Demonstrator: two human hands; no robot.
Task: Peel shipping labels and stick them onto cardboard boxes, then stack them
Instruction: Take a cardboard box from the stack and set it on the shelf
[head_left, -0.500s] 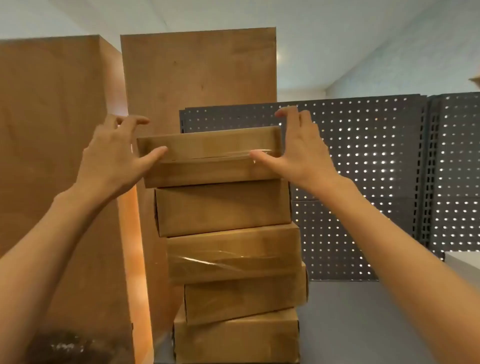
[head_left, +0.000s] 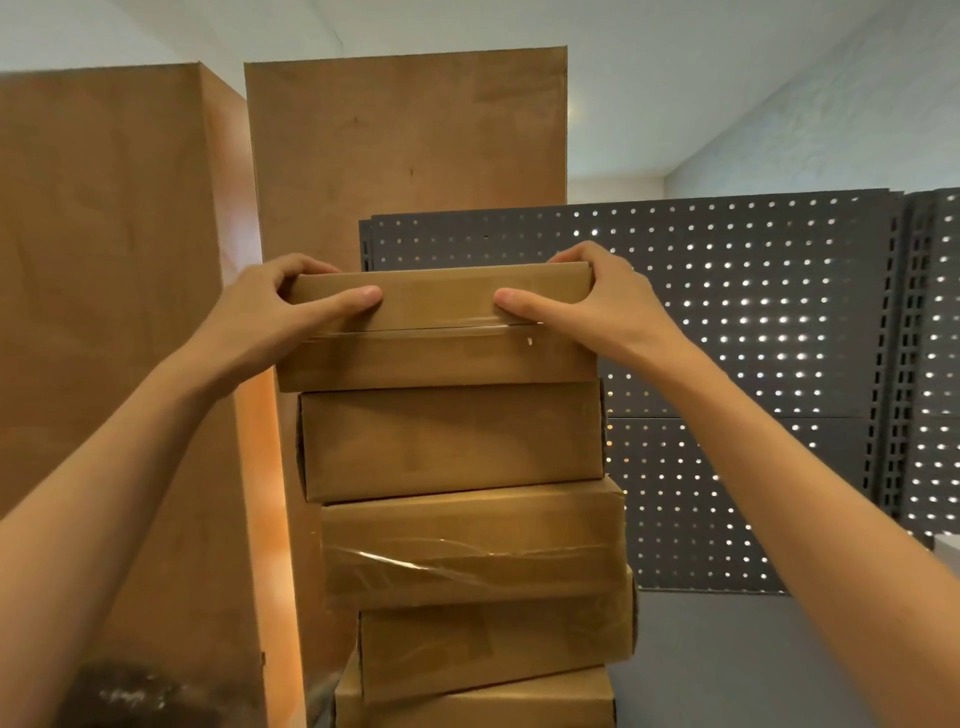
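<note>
My left hand (head_left: 260, 306) and right hand (head_left: 597, 301) grip the top box's (head_left: 436, 332) ends; I should square it over the stack (head_left: 457, 519) before letting go.

Surface: flat grey tabletop (head_left: 727, 665), visible at lower right.
On it: lowest brown cardboard box (head_left: 478, 701) of a leaning stack; dark grey perforated metal panel (head_left: 753, 389) standing at the back edge; tall brown board panels (head_left: 104, 312) at left.
</note>
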